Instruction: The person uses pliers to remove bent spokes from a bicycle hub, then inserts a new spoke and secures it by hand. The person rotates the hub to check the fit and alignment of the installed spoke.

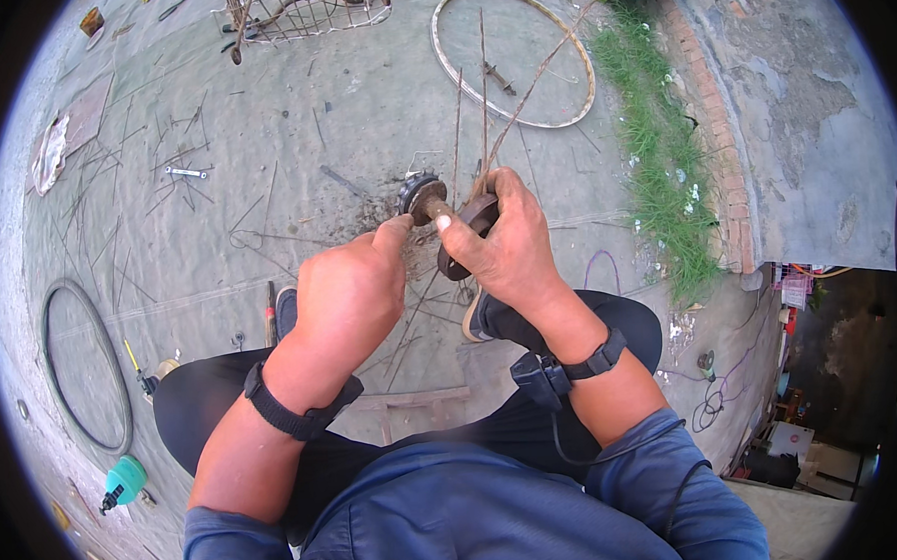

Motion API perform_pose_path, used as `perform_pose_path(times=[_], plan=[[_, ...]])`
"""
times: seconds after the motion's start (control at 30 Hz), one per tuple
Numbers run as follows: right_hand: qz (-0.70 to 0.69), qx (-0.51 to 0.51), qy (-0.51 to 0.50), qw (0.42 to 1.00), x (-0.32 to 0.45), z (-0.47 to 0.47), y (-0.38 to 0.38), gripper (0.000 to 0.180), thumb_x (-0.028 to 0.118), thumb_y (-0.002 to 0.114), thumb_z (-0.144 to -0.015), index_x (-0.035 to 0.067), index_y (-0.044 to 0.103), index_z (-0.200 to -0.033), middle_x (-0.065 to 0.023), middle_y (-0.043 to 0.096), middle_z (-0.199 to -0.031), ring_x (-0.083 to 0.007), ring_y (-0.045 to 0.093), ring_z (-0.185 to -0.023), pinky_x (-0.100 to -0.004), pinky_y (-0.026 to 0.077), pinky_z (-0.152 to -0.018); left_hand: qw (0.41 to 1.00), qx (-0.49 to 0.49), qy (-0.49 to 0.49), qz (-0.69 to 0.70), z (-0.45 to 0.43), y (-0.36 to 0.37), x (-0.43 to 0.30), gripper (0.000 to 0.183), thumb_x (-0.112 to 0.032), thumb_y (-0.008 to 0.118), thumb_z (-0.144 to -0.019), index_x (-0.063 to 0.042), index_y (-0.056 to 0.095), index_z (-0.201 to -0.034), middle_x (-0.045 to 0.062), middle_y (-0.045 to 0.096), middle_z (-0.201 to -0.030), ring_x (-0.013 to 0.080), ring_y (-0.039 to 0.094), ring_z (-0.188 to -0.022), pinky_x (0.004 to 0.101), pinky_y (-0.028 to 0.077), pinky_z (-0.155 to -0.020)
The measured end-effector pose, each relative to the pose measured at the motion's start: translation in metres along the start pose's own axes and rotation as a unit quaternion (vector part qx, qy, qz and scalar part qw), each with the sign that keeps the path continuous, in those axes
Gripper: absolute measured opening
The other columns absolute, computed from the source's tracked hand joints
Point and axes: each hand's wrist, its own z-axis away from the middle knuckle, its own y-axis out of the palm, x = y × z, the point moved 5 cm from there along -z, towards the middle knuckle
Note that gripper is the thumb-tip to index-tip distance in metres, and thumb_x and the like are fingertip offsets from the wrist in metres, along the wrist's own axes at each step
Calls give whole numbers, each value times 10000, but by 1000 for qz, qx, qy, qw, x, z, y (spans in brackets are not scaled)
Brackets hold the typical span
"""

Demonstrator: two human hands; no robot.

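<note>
A rusty bicycle hub is held above the ground between my two hands. One end carries a dark toothed freewheel sprocket; a brown brake drum sits at the other. My right hand grips the hub, its thumb on the barrel and its fingers around the drum side. Several rusty spokes stick out past that hand, away from me. Curled fingers of my left hand meet the flange beside the sprocket. Whether they pinch a spoke end there is hidden.
Loose spokes and a wrench litter the ground sheet. Beyond the hands lie a bare wheel rim and a wire basket. A tyre and a teal bottle lie left. Grass borders the right.
</note>
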Motion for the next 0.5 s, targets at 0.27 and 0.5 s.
perform_pose_path(times=[0.27,0.5], plan=[[-1,-14,-1,1000,0,2,2,645,553,809,-796,-20,591,-995,-180,635,-913,-360,653,-810,-457,529,-707,998,0,33,-53,-2,5,-3,344,-122,635,-908,-85,692,-1246,77,700,-798,312,697,-646,448,541,-546],[32,-19,-30,999,0,4,4,679,586,805,-781,-13,583,-1010,-183,632,-924,-386,656,-825,-473,536,-708,998,0,16,-64,-1,5,-4,338,-131,635,-907,-83,691,-1237,78,703,-803,314,700,-649,444,544,-549]])
